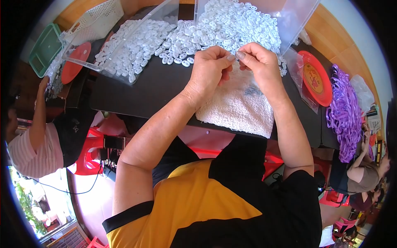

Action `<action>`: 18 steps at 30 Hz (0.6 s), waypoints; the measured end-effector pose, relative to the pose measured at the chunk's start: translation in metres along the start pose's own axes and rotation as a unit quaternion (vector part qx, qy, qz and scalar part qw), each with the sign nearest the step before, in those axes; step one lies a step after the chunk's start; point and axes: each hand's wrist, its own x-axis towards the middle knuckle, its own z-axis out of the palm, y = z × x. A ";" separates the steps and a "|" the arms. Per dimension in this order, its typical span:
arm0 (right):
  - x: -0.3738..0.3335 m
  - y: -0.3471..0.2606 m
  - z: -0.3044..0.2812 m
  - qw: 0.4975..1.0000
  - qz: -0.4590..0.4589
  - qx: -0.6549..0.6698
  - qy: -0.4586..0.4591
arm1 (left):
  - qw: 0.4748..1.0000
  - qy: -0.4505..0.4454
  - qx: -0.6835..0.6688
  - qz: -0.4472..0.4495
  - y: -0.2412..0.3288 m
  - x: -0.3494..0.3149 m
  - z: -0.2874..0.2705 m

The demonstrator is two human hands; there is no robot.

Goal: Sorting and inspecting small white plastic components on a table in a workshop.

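Observation:
My left hand (210, 68) and my right hand (261, 62) meet above the towel, thumbs and fingertips pinched close together. Whatever lies between the fingertips is too small and too covered to name. Under both hands a white terry towel (233, 109) is spread at the table's near edge. On it, beside my right wrist, lies a small patch of thin grey-blue bits (252, 90), too fine to identify. Just beyond my hands a large heap of small white oval pieces with two holes (231, 31) spills from a tipped clear plastic bin onto the table.
A second clear bin (124, 51) with more white ovals lies at left, near a green basket (44, 49) and a white basket (97, 20). At right are a red plate (324, 80) and purple ribbons (343, 113). Other people (35, 144) sit on both sides.

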 end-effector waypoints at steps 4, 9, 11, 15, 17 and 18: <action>0.000 0.006 -0.001 1.000 -0.004 -0.011 -0.017 | 1.000 -0.005 0.013 0.006 -0.004 0.002 0.001; 0.001 0.001 0.004 0.999 0.028 0.028 -0.012 | 1.000 -0.007 0.019 0.005 -0.004 0.001 0.001; 0.003 -0.003 0.005 0.998 0.032 0.057 0.014 | 0.999 -0.013 0.040 0.021 -0.011 0.002 -0.001; 0.019 0.015 0.001 0.997 0.021 -0.060 0.050 | 0.988 -0.036 0.124 0.088 -0.018 0.003 0.003; 0.036 0.021 0.001 0.982 -0.039 -0.180 0.039 | 0.976 -0.053 0.171 0.126 -0.019 0.002 0.003; 0.045 0.025 0.000 0.951 -0.096 -0.293 0.028 | 0.976 -0.052 0.168 0.127 -0.019 0.002 0.003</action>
